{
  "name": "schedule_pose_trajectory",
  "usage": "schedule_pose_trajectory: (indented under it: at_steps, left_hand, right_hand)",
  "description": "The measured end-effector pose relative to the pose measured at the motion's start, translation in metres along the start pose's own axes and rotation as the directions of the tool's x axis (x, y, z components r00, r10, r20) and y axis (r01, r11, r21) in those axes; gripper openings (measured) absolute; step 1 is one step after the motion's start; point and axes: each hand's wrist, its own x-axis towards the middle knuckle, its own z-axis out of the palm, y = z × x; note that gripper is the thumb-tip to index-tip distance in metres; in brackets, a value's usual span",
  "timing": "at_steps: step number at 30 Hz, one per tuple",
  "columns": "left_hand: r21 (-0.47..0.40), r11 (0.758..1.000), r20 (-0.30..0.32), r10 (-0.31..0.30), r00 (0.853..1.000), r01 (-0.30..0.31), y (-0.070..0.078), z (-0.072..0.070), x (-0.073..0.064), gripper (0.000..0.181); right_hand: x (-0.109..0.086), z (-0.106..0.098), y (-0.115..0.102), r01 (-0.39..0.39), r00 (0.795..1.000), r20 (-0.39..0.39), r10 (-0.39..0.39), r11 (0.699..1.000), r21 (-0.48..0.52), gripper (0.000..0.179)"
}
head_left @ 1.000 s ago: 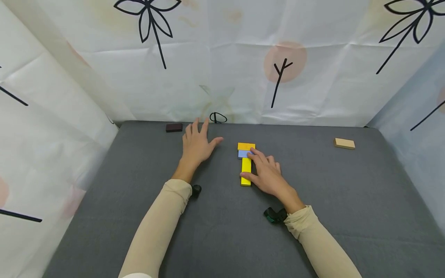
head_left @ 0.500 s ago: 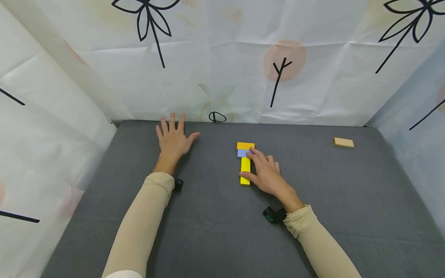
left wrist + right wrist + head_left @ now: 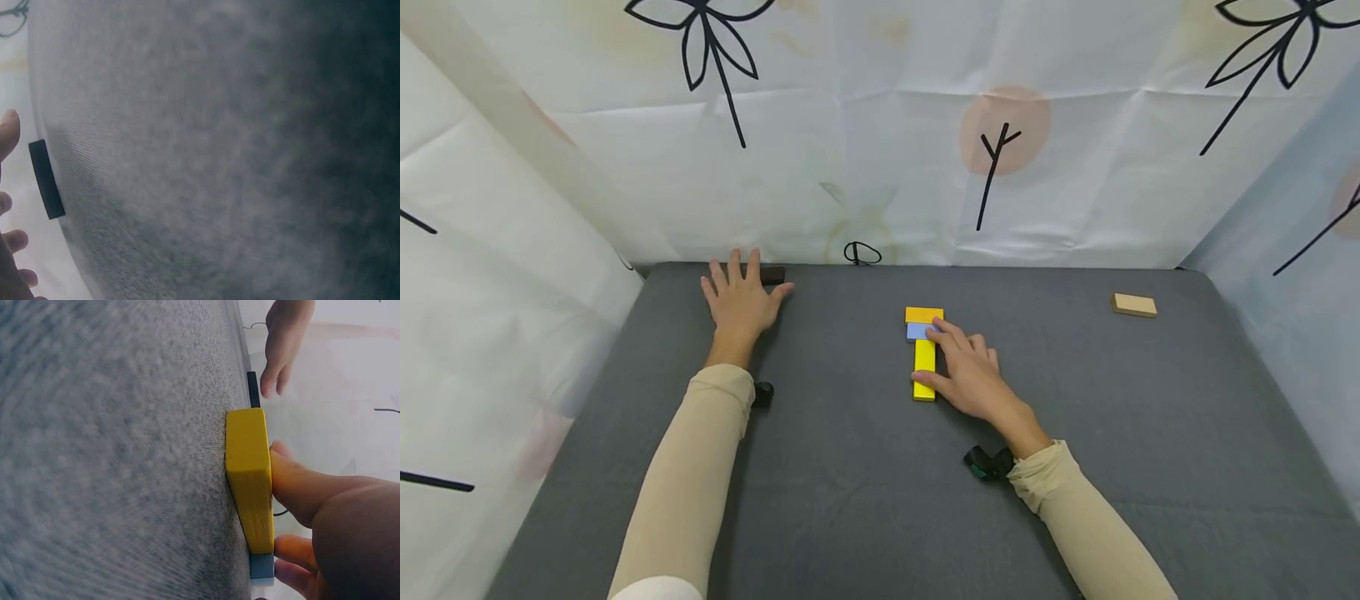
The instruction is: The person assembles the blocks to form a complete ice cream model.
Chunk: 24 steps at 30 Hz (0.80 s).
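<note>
My left hand [image 3: 739, 307] is spread wide with straight fingers, at the far left edge of the grey table. A dark brown block [image 3: 772, 275] lies just beyond its thumb and index finger; the left wrist view shows this block [image 3: 47, 179] apart from the fingers. My right hand [image 3: 972, 375] lies over a row of blocks, its thumb on the long yellow block [image 3: 925, 357] and its fingertips at the light blue block [image 3: 916, 331]. An orange-yellow block [image 3: 923, 314] lies crosswise beyond the blue one. In the right wrist view the thumb [image 3: 294, 484] rests on the yellow block's top.
A pale wooden block [image 3: 1134, 305] lies at the far right of the grey cloth-covered table [image 3: 850, 483]. A white printed curtain [image 3: 880, 142] stands along the back and sides.
My left hand has moved left, passing across the dark block, which now shows again to its right. My right hand stays on the row of blocks. The head view has shifted slightly.
</note>
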Motion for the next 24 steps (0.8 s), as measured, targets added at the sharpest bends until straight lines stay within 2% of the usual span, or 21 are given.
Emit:
schedule_pose_trajectory:
  at_steps: [14, 19, 24]
  left_hand:
    - [-0.011, 0.999, 0.066, -0.053, 0.996, 0.053, -0.0031, -0.002, 0.0, 0.07]
    - [-0.037, 0.997, 0.062, -0.064, 0.996, 0.066, -0.0016, -0.0035, -0.0015, 0.062]
    - [-0.056, 0.997, 0.031, -0.052, 0.998, 0.053, 0.0011, -0.0042, -0.002, 0.051]
  right_hand:
    - [0.0001, 0.0004, 0.0003, -0.007, 1.0, -0.005, 0.007, 1.0, -0.005, 0.079]
    - [-0.0003, 0.0005, -0.0001, -0.006, 1.0, -0.003, 0.006, 1.0, -0.001, 0.079]
    - [-0.0004, 0.0005, -0.0003, -0.003, 1.0, -0.007, 0.003, 1.0, -0.001, 0.079]
